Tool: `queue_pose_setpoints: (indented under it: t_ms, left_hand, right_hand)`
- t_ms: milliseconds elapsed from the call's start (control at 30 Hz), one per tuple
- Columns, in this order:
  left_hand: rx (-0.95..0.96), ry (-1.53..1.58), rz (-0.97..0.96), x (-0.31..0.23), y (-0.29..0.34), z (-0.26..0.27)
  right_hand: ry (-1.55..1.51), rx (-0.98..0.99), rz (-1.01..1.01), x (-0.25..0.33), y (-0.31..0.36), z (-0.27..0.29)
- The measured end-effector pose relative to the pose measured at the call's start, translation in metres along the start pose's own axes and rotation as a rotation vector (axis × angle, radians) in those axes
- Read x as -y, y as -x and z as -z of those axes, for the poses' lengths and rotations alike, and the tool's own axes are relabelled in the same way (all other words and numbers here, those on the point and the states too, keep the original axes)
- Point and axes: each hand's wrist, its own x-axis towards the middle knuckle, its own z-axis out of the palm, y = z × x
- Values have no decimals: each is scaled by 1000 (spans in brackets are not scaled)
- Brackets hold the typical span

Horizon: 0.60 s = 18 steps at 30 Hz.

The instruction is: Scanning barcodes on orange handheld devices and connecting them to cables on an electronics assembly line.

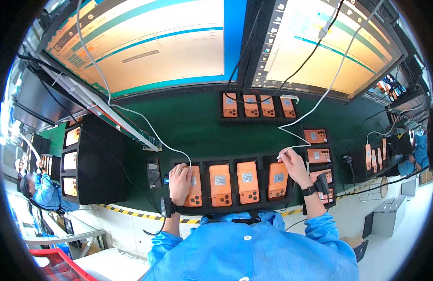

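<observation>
My left hand (180, 181) is closed at the upper left side of the leftmost orange phone (194, 192). Its fingertips meet the end of a white cable (153, 128); the plug is hidden. To the right, my right hand (293, 166) pinches the end of another white cable (303, 139), just above the rightmost phone (278, 180). Two more orange phones, the left-middle one (220, 187) and the right-middle one (248, 185), lie between my hands. All lie back up, with pale labels, in a black tray (205, 206).
Two large monitors (155, 47) stand behind the green bench (202, 133). More orange phones sit in a far black holder (229, 106) and in a right-hand column (315, 136). A tall black rack (97, 159) stands left. A black scanner (323, 182) is beside my right wrist. Other people work at both sides.
</observation>
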Motion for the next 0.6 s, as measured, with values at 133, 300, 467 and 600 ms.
queue_pose_setpoints:
  t_ms: [133, 300, 467, 600]
  left_hand:
    - [221, 42, 16, 7, -15, 6]
    - [295, 78, -2, 2, -35, 29]
    - [350, 318, 182, -11, -44, 55]
    - [415, 408, 171, -15, -48, 70]
  right_hand:
    - [78, 76, -1, 16, 17, 20]
    - [78, 119, -33, 26, 26, 30]
    - [96, 165, -62, 33, 28, 36]
    - [111, 184, -49, 37, 29, 37]
